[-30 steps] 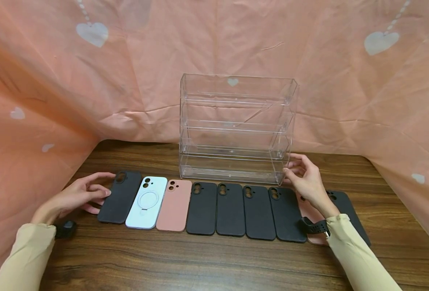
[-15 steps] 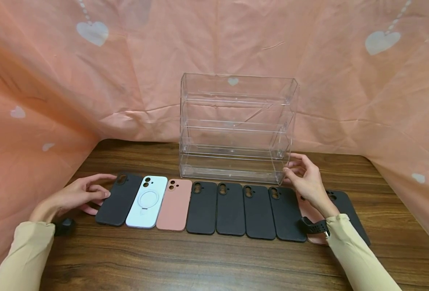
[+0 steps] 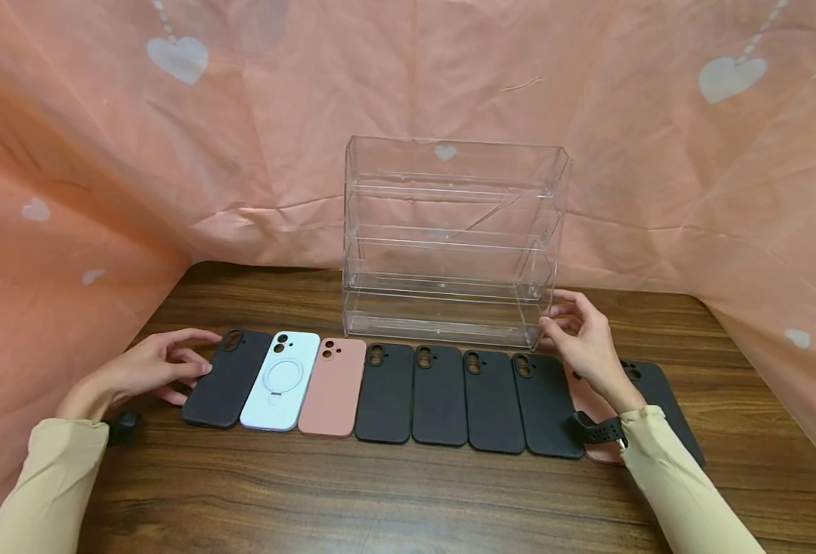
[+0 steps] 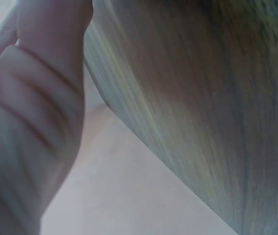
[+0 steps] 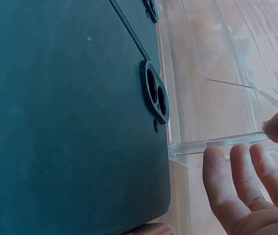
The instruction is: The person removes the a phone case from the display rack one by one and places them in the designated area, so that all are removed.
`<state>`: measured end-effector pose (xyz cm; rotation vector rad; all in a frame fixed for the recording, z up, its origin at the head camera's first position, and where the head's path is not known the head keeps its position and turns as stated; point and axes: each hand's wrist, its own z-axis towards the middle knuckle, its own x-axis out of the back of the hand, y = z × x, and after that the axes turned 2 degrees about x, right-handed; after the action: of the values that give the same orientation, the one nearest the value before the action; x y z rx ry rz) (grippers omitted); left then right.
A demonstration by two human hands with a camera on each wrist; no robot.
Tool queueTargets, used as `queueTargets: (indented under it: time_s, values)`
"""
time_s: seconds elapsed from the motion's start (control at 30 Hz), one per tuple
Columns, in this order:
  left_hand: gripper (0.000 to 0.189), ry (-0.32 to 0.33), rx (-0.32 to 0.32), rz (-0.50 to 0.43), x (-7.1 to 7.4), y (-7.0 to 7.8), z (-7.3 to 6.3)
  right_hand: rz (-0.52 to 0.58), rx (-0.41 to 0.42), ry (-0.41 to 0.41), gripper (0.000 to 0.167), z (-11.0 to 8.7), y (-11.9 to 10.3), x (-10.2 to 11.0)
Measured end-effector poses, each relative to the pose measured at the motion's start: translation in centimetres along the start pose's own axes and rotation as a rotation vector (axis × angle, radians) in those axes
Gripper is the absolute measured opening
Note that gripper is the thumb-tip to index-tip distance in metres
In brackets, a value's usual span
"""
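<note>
In the head view, a matte black phone case (image 3: pixel 228 385) lies at the left end of a side-by-side row. My left hand (image 3: pixel 141 369) touches its left edge with the fingertips, palm low by the table. The left wrist view shows part of the left hand (image 4: pixel 36 112) but hides the case. A clear tiered acrylic display stand (image 3: pixel 442 265) is upright behind the row. My right hand (image 3: pixel 581 335) pinches its lower front right side, thumb at the front edge and fingertips (image 5: pixel 215 156) against the outer wall.
Along the row are a white case (image 3: pixel 279 388) with a ring, a pink case (image 3: pixel 331 392), several black cases (image 3: pixel 438 400), a second pink case (image 3: pixel 601 454) under my right wrist and a black case (image 3: pixel 664 408) at the right end. Pink cloth (image 3: pixel 255 154) surrounds the wooden table (image 3: pixel 380 500).
The leftmost black case and my left hand have shifted slightly toward me. The right hand and the stand keep their places, and the head view tilts a little.
</note>
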<state>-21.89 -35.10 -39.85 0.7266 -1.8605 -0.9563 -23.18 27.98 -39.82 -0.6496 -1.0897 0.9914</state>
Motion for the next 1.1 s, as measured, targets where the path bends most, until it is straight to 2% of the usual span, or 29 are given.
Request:
queueTargets:
  time_s: [0.2, 0.47, 0.63, 0.73, 0.9, 0.97, 1.1]
  values:
    - [0.063, 0.037, 0.024, 0.045, -0.5, 0.4, 0.1, 0.007, -0.010, -0.004, 0.052, 0.0, 0.1, -0.1]
    - [0.058, 0.065, 0.053, 0.187, -0.9, 0.8, 0.1, -0.012, -0.022, -0.008, 0.052, -0.1, 0.0, 0.0]
    - [0.054, 0.093, 0.053, 0.285, -1.3, 1.3, -0.1, -0.023, -0.045, -0.042, 0.051, -0.3, -0.2, 0.3]
    - [0.048, 0.142, 0.019, 0.400, -1.4, 1.9, -0.2, -0.049, -0.060, -0.065, 0.050, -0.4, -0.3, 0.5]
    - [0.037, 0.296, -0.104, 0.612, -2.0, 3.3, 0.0, -0.157, -0.052, -0.081, 0.045, -0.4, -0.5, 1.0]
    - [0.034, 0.369, -0.161, 0.654, -2.5, 4.0, 0.1, -0.200, -0.037, -0.085, 0.043, -0.5, -0.5, 1.2]
    - [0.039, 0.482, -0.237, 0.633, -3.9, 5.3, 0.5, -0.253, 0.002, -0.086, 0.037, -0.7, -0.6, 1.9]
